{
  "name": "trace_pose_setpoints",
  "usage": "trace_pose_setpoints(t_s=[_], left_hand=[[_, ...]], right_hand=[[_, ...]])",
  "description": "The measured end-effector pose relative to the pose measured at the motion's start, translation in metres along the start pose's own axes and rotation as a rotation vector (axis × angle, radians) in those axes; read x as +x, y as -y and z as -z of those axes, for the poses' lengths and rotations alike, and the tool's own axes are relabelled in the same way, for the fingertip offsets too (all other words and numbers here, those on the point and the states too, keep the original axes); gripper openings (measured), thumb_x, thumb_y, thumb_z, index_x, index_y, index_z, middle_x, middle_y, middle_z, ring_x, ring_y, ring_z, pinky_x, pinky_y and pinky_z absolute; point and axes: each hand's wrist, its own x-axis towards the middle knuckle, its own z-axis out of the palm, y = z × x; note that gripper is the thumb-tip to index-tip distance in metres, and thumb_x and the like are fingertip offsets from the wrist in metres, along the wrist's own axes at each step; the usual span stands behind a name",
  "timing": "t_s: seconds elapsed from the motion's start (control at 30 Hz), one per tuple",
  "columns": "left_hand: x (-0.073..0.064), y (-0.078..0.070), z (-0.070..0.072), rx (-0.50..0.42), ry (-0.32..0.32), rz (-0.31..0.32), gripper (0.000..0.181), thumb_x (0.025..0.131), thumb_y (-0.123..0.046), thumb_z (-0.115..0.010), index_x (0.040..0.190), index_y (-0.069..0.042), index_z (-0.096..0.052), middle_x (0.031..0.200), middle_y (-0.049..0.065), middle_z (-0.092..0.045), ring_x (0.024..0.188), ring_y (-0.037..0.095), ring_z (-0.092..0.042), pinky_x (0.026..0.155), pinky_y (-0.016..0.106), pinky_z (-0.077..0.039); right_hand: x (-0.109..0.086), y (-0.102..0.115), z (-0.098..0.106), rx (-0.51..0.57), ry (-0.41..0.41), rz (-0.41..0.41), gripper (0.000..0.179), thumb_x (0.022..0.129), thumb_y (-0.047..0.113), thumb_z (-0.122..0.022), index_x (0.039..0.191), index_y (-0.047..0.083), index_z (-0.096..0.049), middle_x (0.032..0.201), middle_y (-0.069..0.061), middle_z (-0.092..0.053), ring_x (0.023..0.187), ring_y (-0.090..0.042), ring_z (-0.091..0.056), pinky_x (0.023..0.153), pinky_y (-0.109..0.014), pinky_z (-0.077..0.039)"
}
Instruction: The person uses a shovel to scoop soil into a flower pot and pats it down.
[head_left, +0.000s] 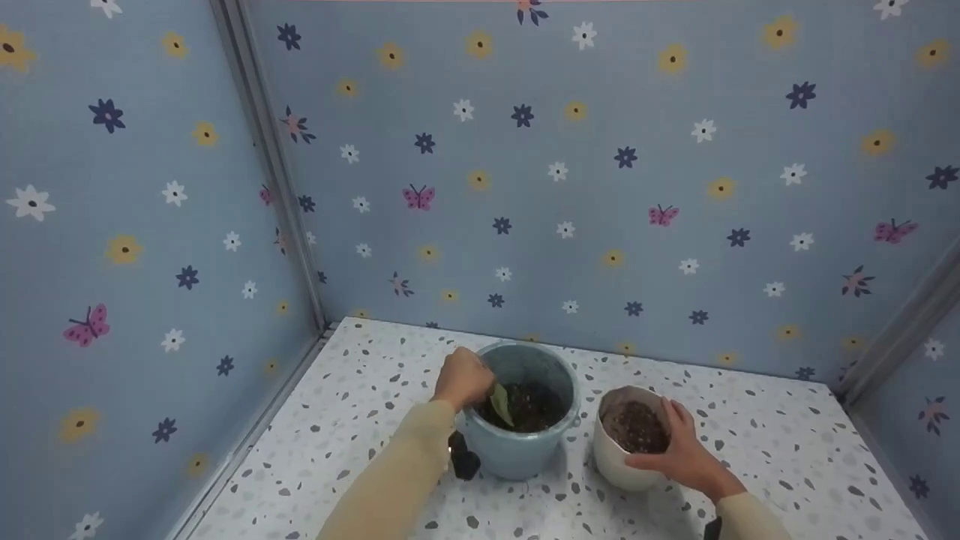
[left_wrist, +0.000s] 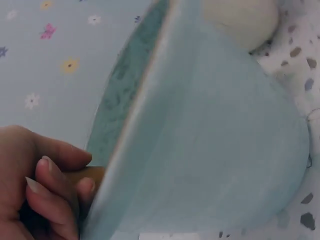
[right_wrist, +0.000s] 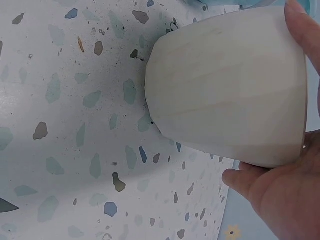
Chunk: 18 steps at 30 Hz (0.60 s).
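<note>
My left hand (head_left: 463, 377) grips a small garden trowel by its brown handle (left_wrist: 90, 174), over the left rim of a light blue pot (head_left: 517, 454). The trowel's green blade (head_left: 501, 405) points down into the dark soil (head_left: 534, 405) inside; its tip is hidden there. To the right stands a smaller cream-white pot (head_left: 626, 472), filled with brown soil (head_left: 637, 427) and leaning slightly. Around its right side, my right hand (head_left: 686, 454) holds it near the rim, thumb at the front and fingers behind. The right wrist view shows the white pot's smooth, faceted side (right_wrist: 225, 90).
Both pots are on a white speckled tabletop (head_left: 330, 442). Flowered blue panels (head_left: 600, 210) rise behind it and at both sides, joined by grey metal posts (head_left: 274, 165). A few soil crumbs (right_wrist: 134, 54) lie beside the white pot.
</note>
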Motion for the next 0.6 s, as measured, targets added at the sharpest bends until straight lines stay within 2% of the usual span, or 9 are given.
trace_pose_setpoints(t_s=[0.1, 0.17, 0.23, 0.3, 0.37, 0.47, 0.6], left_hand=[[-0.001, -0.004, -0.006, -0.018, 0.018, -0.005, 0.036, 0.073, 0.000, -0.047, 0.047, -0.018, -0.031, 0.040, -0.006, -0.028, 0.032, 0.009, -0.034, 0.034, 0.025, -0.032], [-0.001, -0.006, -0.009, -0.071, 0.009, 0.013, 0.037, 0.074, 0.000, -0.050, 0.047, -0.017, -0.032, 0.041, -0.006, -0.030, 0.033, 0.010, -0.040, 0.036, 0.024, -0.037], [-0.002, -0.009, -0.011, -0.165, 0.008, 0.055, 0.035, 0.074, -0.001, -0.054, 0.047, -0.015, -0.036, 0.042, -0.003, -0.036, 0.037, 0.013, -0.046, 0.039, 0.025, -0.041], [-0.003, -0.012, -0.013, -0.198, 0.014, 0.083, 0.030, 0.074, -0.005, -0.057, 0.049, -0.013, -0.044, 0.044, 0.000, -0.046, 0.041, 0.014, -0.053, 0.042, 0.026, -0.043], [-0.004, -0.015, -0.016, -0.190, 0.017, 0.086, 0.022, 0.073, -0.009, -0.059, 0.052, -0.012, -0.054, 0.049, 0.002, -0.056, 0.045, 0.016, -0.057, 0.043, 0.028, -0.043], [-0.005, -0.019, -0.020, -0.118, 0.017, 0.082, 0.015, 0.072, -0.013, -0.060, 0.057, -0.011, -0.061, 0.052, 0.003, -0.060, 0.048, 0.017, -0.060, 0.042, 0.028, -0.041], [-0.007, -0.022, -0.021, -0.161, 0.012, 0.132, 0.009, 0.069, -0.012, -0.064, 0.060, -0.010, -0.063, 0.054, 0.004, -0.060, 0.053, 0.021, -0.062, 0.042, 0.027, -0.040]], right_hand=[[0.000, 0.001, 0.001, 0.003, 0.005, -0.009, 0.124, 0.063, 0.051, -0.076, 0.144, 0.007, 0.007, 0.143, -0.024, 0.016, 0.129, -0.047, 0.001, 0.096, -0.063, -0.015], [0.000, 0.001, 0.001, -0.005, 0.000, -0.019, 0.125, 0.061, 0.053, -0.076, 0.144, 0.007, 0.007, 0.143, -0.024, 0.015, 0.129, -0.048, 0.000, 0.096, -0.063, -0.014], [0.001, 0.001, 0.001, -0.012, -0.005, -0.024, 0.126, 0.060, 0.054, -0.076, 0.144, 0.007, 0.006, 0.143, -0.024, 0.015, 0.129, -0.048, 0.000, 0.096, -0.063, -0.013], [0.002, 0.001, 0.001, -0.012, -0.008, -0.022, 0.127, 0.060, 0.055, -0.076, 0.144, 0.008, 0.006, 0.143, -0.023, 0.015, 0.129, -0.047, 0.000, 0.096, -0.063, -0.012], [0.003, 0.000, 0.000, -0.007, -0.005, -0.020, 0.126, 0.060, 0.055, -0.076, 0.144, 0.008, 0.005, 0.143, -0.023, 0.015, 0.129, -0.047, 0.000, 0.096, -0.063, -0.012], [0.003, 0.000, -0.001, 0.000, 0.000, -0.020, 0.126, 0.060, 0.055, -0.076, 0.144, 0.008, 0.005, 0.143, -0.023, 0.014, 0.129, -0.047, -0.001, 0.096, -0.063, -0.013], [0.003, 0.000, -0.001, 0.000, -0.007, -0.029, 0.127, 0.059, 0.056, -0.076, 0.144, 0.008, 0.005, 0.143, -0.023, 0.013, 0.129, -0.048, -0.002, 0.095, -0.063, -0.013]])
